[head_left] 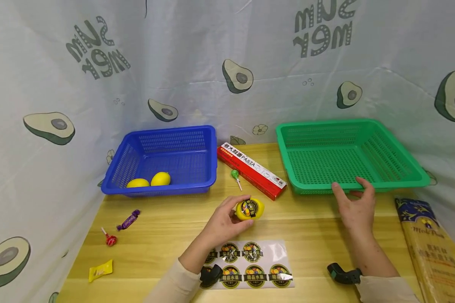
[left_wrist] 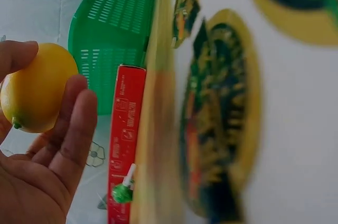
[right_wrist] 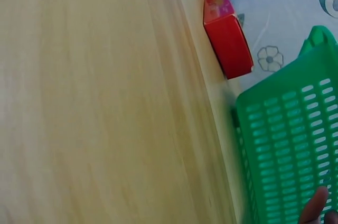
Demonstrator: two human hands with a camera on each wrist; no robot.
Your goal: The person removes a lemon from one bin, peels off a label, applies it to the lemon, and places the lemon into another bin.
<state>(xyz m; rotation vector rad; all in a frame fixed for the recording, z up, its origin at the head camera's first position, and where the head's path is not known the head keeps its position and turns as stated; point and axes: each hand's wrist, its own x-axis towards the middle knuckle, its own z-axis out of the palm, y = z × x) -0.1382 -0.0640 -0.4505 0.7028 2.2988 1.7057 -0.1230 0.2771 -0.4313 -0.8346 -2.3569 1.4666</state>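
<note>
My left hand (head_left: 227,221) holds a yellow lemon (head_left: 260,209) between thumb and fingers, above the wooden table. A round black-and-gold fruit sticker (head_left: 249,208) is on the lemon's near side; the left wrist view shows the lemon's plain side. Below that hand lies a clear sheet of similar stickers (head_left: 255,275), partly covered by the left wrist's black strap piece. At the front rim of the green basket (head_left: 394,185), my right hand (head_left: 358,208) has its thumb and index finger spread apart, with nothing between them. Only a fingertip (right_wrist: 316,205) of it shows in the right wrist view.
A blue basket (head_left: 157,190) with two lemons (head_left: 161,179) stands back left. Between the baskets lie a red pasta box (head_left: 250,170) and green lollipop (head_left: 234,174). Purple candy (head_left: 129,220), a red lollipop (head_left: 111,240) and yellow candy (head_left: 100,270) lie left; a noodle pack (head_left: 432,248) lies right.
</note>
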